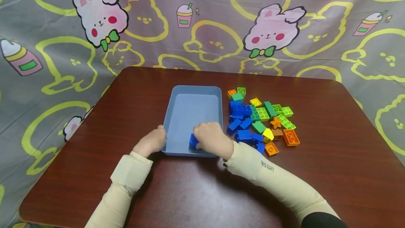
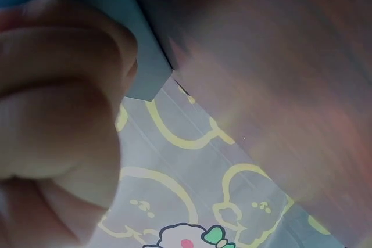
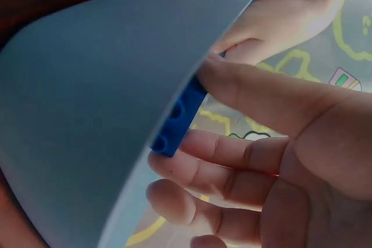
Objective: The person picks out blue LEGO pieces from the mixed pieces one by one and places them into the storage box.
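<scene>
A blue-grey tray (image 1: 194,110) lies on the table before me. My left hand (image 1: 152,141) holds its left rim near the front corner, its curled fingers (image 2: 55,56) against the tray wall in the left wrist view. Over the tray's near right part, my right hand (image 1: 216,140) pinches a blue building brick (image 1: 192,141) between thumb and fingertips. From the right wrist, that brick shows its studs just past the tray's edge, partly hidden by the wall. Most of the right hand's fingers hide the rest of the brick in the head view.
To the right of the tray spreads a loose group of building bricks: several blue ones (image 1: 243,136), green ones (image 1: 262,114), orange ones (image 1: 291,138) and a few yellow (image 1: 268,135). A patterned cloth (image 1: 215,20) hangs behind the brown table (image 1: 335,122).
</scene>
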{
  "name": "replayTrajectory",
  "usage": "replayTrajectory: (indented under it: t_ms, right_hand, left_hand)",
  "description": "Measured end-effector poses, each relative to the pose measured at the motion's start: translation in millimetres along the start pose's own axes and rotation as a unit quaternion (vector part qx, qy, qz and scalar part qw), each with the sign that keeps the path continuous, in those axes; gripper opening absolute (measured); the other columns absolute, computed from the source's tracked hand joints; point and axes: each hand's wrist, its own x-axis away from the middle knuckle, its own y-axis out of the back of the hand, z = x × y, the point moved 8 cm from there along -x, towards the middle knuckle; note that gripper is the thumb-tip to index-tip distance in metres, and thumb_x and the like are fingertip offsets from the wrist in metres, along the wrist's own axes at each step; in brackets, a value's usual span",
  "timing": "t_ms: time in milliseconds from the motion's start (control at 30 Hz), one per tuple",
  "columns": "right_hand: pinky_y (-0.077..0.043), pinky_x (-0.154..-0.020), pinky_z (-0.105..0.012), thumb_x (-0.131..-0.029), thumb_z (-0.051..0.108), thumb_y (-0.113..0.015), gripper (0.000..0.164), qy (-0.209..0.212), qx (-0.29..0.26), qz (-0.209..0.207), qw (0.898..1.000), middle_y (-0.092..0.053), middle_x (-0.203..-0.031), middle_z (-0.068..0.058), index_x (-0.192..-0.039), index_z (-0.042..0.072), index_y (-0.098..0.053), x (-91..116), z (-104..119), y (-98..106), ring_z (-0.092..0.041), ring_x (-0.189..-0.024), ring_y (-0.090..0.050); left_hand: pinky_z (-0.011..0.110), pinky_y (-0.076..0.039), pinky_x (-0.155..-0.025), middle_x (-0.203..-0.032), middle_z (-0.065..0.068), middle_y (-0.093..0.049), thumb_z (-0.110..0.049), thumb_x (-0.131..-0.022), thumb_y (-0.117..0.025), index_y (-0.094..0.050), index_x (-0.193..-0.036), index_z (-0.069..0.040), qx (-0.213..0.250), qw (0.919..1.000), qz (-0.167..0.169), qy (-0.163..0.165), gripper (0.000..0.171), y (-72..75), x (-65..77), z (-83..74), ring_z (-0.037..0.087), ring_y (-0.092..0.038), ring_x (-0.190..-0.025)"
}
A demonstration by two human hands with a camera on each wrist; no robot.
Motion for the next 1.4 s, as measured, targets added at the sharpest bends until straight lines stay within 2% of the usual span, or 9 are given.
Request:
replayTrajectory:
  t_ms: [300,533,767,1000,1200,1400]
  right_hand:
    - [-0.046,-0.046,-0.032,-0.071,0.034,-0.075,0.028,0.002,0.016,0.007,1.000,-0.058,-0.071,0.000,-0.079,0.011,-0.061,3.1,4.9,-5.9,-0.015,-0.062,-0.056]
    - [-0.045,-0.045,-0.031,-0.070,0.032,-0.076,0.027,0.001,0.014,0.001,1.000,-0.058,-0.069,0.000,-0.078,0.011,-0.061,4.3,4.1,-7.1,-0.015,-0.059,-0.055]
    - [-0.045,-0.046,-0.031,-0.070,0.032,-0.076,0.028,-0.003,0.011,-0.005,1.000,-0.059,-0.071,-0.001,-0.081,0.010,-0.061,4.8,2.8,-6.1,-0.015,-0.061,-0.056]
    - [-0.045,-0.045,-0.030,-0.071,0.038,-0.074,0.033,-0.006,0.005,-0.004,1.000,-0.058,-0.069,-0.001,-0.085,0.011,-0.061,7.1,-0.2,-1.7,-0.014,-0.059,-0.056]
    - [-0.043,-0.043,-0.026,-0.071,0.039,-0.073,0.035,-0.028,-0.012,-0.007,1.000,-0.057,-0.067,-0.001,-0.088,0.011,-0.062,13.8,-14.7,12.6,-0.014,-0.055,-0.053]
    - [-0.038,-0.039,-0.022,-0.070,0.036,-0.075,0.035,-0.071,-0.046,-0.036,0.996,-0.050,-0.059,0.000,-0.088,0.009,-0.061,28.8,-47.3,30.2,-0.013,-0.049,-0.047]
  left_hand:
    - [0.037,-0.045,-0.059,-0.064,0.015,-0.050,0.002,-0.087,-0.035,-0.035,-0.101,0.019,0.001,0.9997,0.018,0.015,0.021,-3.5,-1.7,-0.9,0.023,-0.051,-0.060]
    - [0.038,-0.046,-0.060,-0.063,0.017,-0.051,0.002,-0.087,-0.036,-0.035,-0.099,0.019,-0.010,0.9999,0.009,-0.003,0.021,-3.5,-1.7,-3.8,0.024,-0.053,-0.061]
    - [0.038,-0.046,-0.061,-0.064,0.016,-0.051,0.000,-0.089,-0.035,-0.033,-0.105,0.021,-0.007,0.9998,0.014,0.010,0.026,-2.7,-1.8,-3.6,0.024,-0.053,-0.062]
    - [0.038,-0.046,-0.061,-0.063,0.017,-0.051,-0.001,-0.090,-0.035,-0.031,-0.107,0.024,-0.009,0.9998,0.014,0.010,0.030,-3.4,-1.9,-2.6,0.025,-0.053,-0.061]
    - [0.038,-0.046,-0.061,-0.064,0.018,-0.052,-0.001,-0.090,-0.035,-0.032,-0.105,0.024,-0.008,0.9999,0.010,0.005,0.030,-3.9,-1.0,-2.4,0.026,-0.054,-0.062]
    - [0.037,-0.045,-0.059,-0.062,0.017,-0.050,-0.003,-0.091,-0.035,-0.031,-0.107,0.024,-0.003,0.9999,0.011,0.006,0.032,-3.0,-0.2,-1.3,0.025,-0.053,-0.060]
